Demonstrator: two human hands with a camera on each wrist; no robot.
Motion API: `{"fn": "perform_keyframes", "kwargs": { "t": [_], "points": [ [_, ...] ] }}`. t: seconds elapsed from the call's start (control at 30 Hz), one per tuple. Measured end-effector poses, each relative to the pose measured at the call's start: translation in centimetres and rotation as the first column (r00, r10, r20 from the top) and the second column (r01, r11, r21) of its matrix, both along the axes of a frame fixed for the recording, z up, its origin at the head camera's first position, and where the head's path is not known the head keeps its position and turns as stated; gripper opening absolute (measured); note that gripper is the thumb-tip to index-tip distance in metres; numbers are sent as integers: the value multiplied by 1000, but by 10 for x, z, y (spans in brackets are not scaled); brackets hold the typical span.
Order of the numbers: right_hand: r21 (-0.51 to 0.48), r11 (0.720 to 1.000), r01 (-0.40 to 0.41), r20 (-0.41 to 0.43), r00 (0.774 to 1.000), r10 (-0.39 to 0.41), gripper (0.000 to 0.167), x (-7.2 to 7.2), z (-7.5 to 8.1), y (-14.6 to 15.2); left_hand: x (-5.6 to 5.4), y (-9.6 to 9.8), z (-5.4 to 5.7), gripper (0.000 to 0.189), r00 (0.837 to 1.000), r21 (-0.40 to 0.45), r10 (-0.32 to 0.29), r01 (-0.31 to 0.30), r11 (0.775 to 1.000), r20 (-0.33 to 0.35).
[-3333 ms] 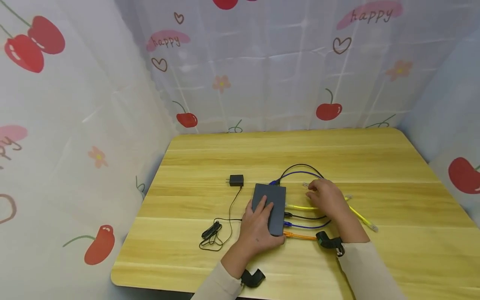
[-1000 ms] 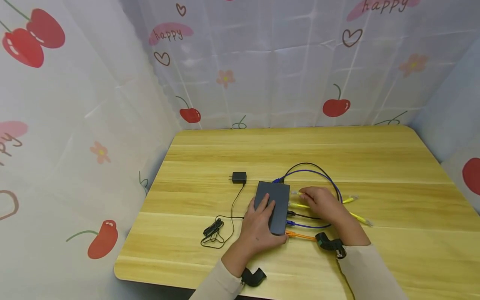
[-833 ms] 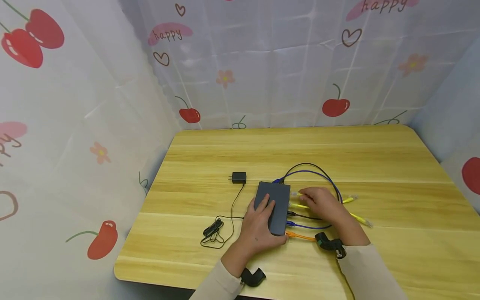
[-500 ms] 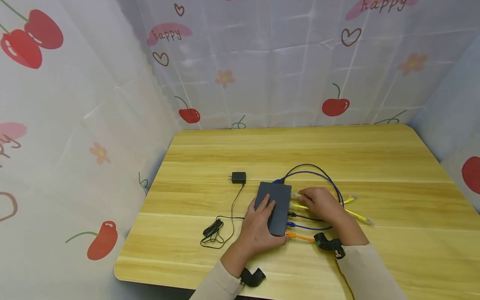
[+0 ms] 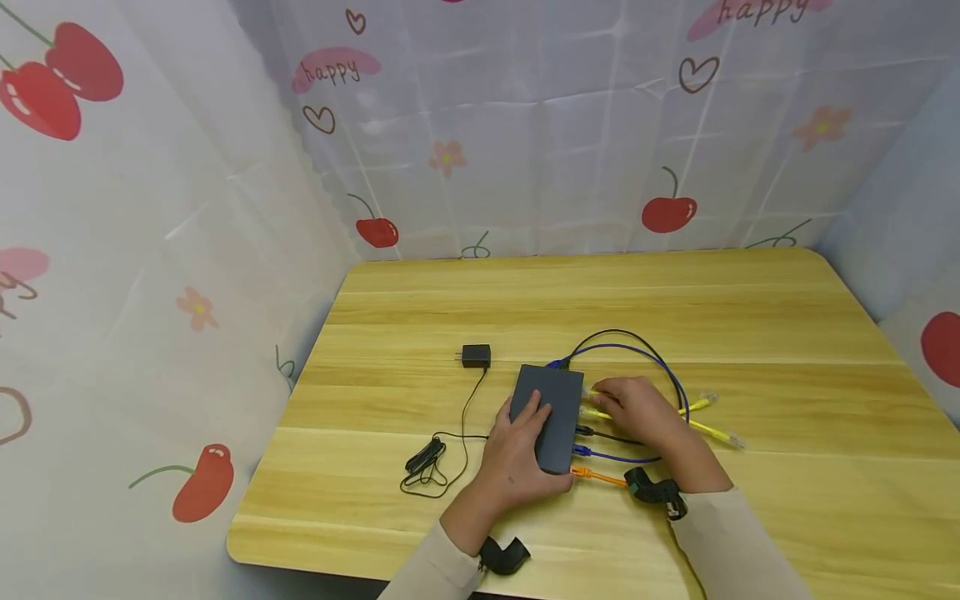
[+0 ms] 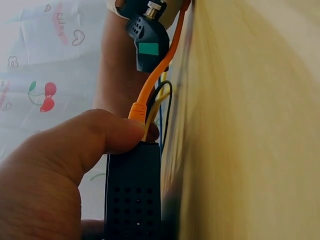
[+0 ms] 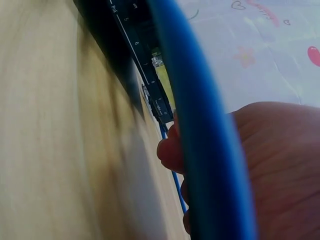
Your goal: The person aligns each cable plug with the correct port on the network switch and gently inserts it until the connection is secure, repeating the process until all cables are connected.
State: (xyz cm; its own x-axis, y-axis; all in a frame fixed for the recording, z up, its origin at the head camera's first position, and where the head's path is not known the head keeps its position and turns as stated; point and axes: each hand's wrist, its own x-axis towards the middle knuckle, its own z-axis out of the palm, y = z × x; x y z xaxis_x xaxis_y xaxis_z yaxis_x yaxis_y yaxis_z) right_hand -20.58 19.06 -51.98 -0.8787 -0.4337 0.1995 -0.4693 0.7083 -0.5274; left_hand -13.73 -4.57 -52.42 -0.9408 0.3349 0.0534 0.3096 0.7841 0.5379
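Note:
A dark flat network switch (image 5: pixel 557 383) lies on the wooden table. My left hand (image 5: pixel 513 458) holds it, fingers spread over its top and the thumb (image 6: pixel 117 132) at the near corner by an orange network cable (image 5: pixel 603 477). At the far end of the port side, my right hand (image 5: pixel 645 412) pinches a yellow network cable by its plug (image 7: pixel 164 82), which is right at the numbered ports; its tip is partly hidden by fingers in the head view. Another yellow cable (image 5: pixel 598 414), a black cable (image 5: pixel 607 435) and a blue cable (image 5: pixel 611 456) run from the same side.
Black and blue cables loop behind the right hand to the switch's far end. Loose yellow plugs (image 5: pixel 735 440) lie right of the wrist. A black power adapter (image 5: pixel 476 357) and its bundled cord (image 5: pixel 424 457) lie left of the switch. A patterned curtain (image 5: pixel 525 167) borders the table.
My right hand has moved left with the yellow cable, bringing its plug from apart up to the switch's side. The left hand stays on the switch, which has shifted slightly right.

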Motion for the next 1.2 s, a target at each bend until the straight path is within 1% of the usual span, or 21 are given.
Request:
{"fn": "perform_keyframes", "kwargs": {
  "t": [0.13, 0.37, 0.47, 0.63, 0.87, 1.03, 1.2],
  "points": [
    [-5, 1000, 2, 0, 1000, -2, 17, 1, 0, -1, 1, 0, 1, 98, 1000, -4, -9, 9, 1000, -7],
    [-13, 1000, -7, -20, 1000, 7, 14, -2, 0, -2, -2, 2, 0, 93, 997, -38, -37, 34, 999, -67],
    [-14, 1000, -5, -20, 1000, 5, 13, -2, -1, -2, -2, 2, 0, 92, 996, -39, -43, 40, 998, -72],
    [-13, 1000, 11, -11, 1000, -11, 17, -1, -4, -4, -1, 0, 0, 90, 998, -21, -29, 28, 999, -58],
    [3, 1000, 21, 0, 1000, -21, 21, 1, -6, -6, 2, -1, -3, 89, 998, -52, -22, 19, 998, -55],
    [15, 999, 28, -12, 1000, -28, 21, 2, -6, -4, 4, 2, -5, 89, 997, -77, -4, -2, 997, -80],
    [39, 998, 57, 41, 997, -58, 28, 3, -1, 4, 5, 8, -7, 91, 995, -103, 12, -23, 994, -104]
  ]
}}
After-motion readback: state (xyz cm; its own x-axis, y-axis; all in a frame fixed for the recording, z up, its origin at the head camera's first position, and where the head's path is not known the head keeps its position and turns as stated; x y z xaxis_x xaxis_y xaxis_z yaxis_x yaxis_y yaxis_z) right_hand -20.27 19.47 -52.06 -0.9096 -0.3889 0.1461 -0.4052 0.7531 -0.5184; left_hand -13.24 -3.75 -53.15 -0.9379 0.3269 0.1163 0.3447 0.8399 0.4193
